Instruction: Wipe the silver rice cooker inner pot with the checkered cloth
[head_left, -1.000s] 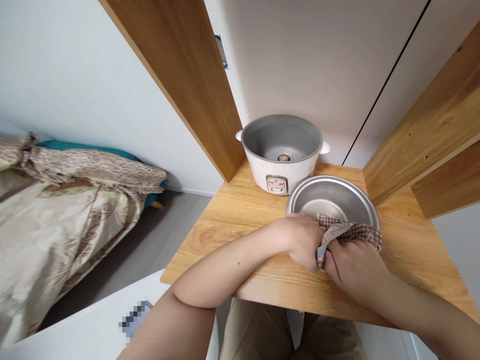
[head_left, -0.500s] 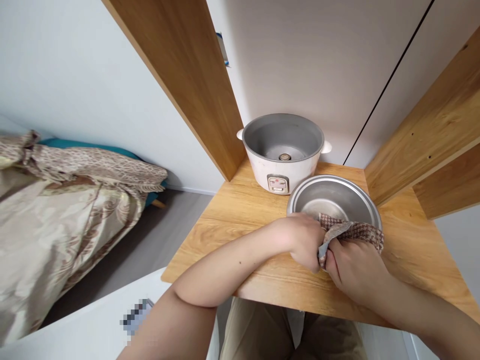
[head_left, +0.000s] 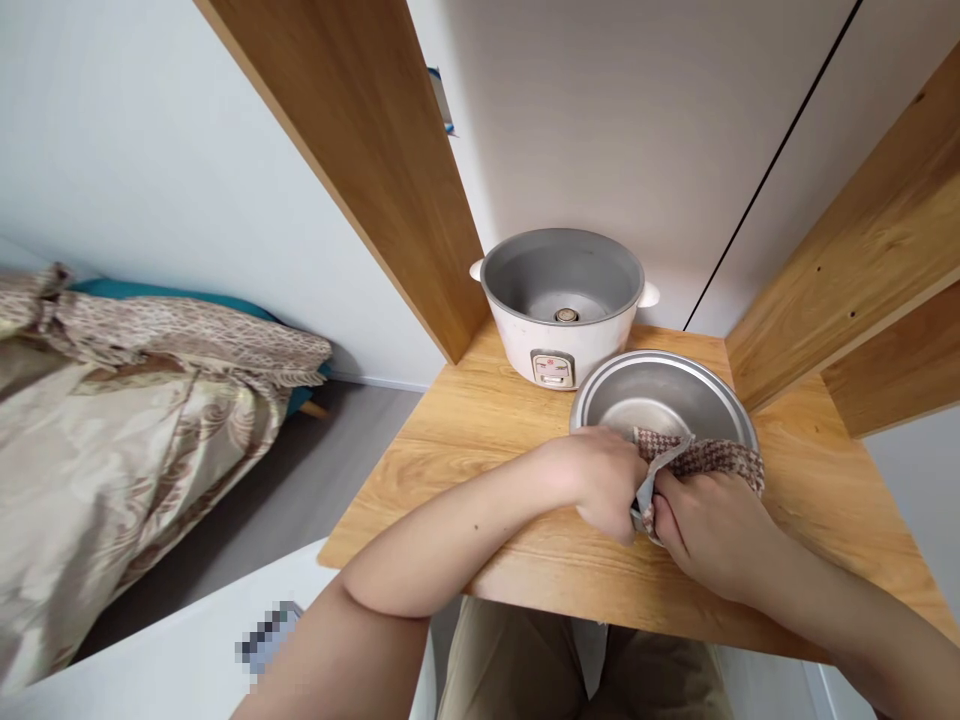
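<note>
A metal inner pot (head_left: 664, 398) rests on the wooden tabletop (head_left: 480, 430), tipped a little toward me. My left hand (head_left: 600, 480) is closed around the pot's near rim. My right hand (head_left: 709, 530) grips a brown checked cloth (head_left: 701, 455) pressed over the same rim, right beside my left hand. Behind the pot stands a white rice cooker body (head_left: 562, 300), lidless, with its heating plate showing.
Wooden side panels (head_left: 360, 140) rise on the left and on the right (head_left: 855, 240) of the tabletop. A bed with a patterned brown cover (head_left: 127, 400) lies to the left across a grey floor. A white surface (head_left: 172, 650) sits low at the left.
My right hand has slid slightly left along the rim with the cloth. The pot and the rice cooker stay where they were.
</note>
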